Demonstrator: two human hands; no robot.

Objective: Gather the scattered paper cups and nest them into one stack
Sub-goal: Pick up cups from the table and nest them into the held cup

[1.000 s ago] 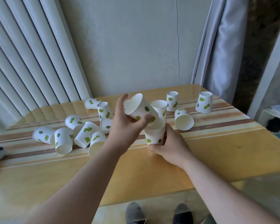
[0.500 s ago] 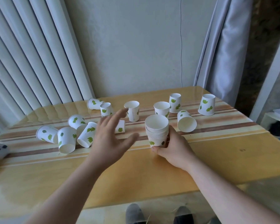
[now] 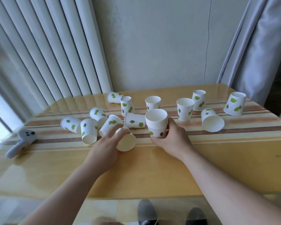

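At the far left, around nine o'clock on the wooden table (image 3: 234, 168), a white controller (image 3: 21, 142) lies by the edge. Just right of it, toward ten o'clock, a cluster of leaf-printed paper cups lies tipped over: one on its side (image 3: 70, 124), one with its mouth facing you (image 3: 89, 131), another behind them (image 3: 98, 114), and a tilted cup (image 3: 110, 125) touching your fingers. Farther back, at eleven o'clock, a fallen cup (image 3: 114, 97) lies near the wall, with an inverted cup (image 3: 127, 105) beside it.

Your left hand (image 3: 106, 147) is curled over a cup on its side (image 3: 126, 141), mouth toward you, fingers and thumb closed round its body. Behind it another cup lies flat (image 3: 135, 120), touching the stack.

At the centre, your right hand (image 3: 172, 140) wraps the base of the nested stack (image 3: 156, 123), which stands upright, mouth up. Behind it at twelve o'clock stands an upright cup (image 3: 152, 103).

To the right, toward one o'clock, stand an upright cup (image 3: 185, 109) and an inverted one (image 3: 198, 100); a tipped cup (image 3: 212, 120) lies with its mouth toward you; an inverted cup (image 3: 234, 106) stands at two o'clock.
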